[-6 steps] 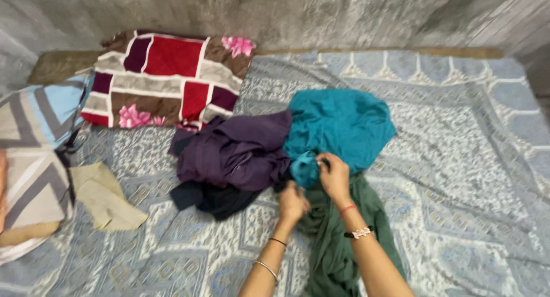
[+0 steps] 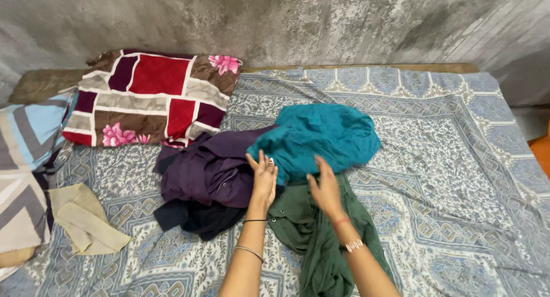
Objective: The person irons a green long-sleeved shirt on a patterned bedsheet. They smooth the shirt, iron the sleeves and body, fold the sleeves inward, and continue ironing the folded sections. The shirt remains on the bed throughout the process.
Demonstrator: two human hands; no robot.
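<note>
1. We see our left hand (image 2: 263, 176) spread wide, fingers apart, palm turned up at the near edge of the teal garment (image 2: 321, 133); it grips nothing.
2. Our right hand (image 2: 326, 191) is open too, hovering over the dark green garment (image 2: 326, 245), holding nothing.
3. The green garment lies stretched on the patterned bedsheet (image 2: 458, 176), its long axis running from our hands down toward us.
4. The teal garment is bunched, with no clear direction, lying beside the purple garment (image 2: 206, 171).
5. A patchwork pillow (image 2: 149, 96) sits near the wall.
</note>
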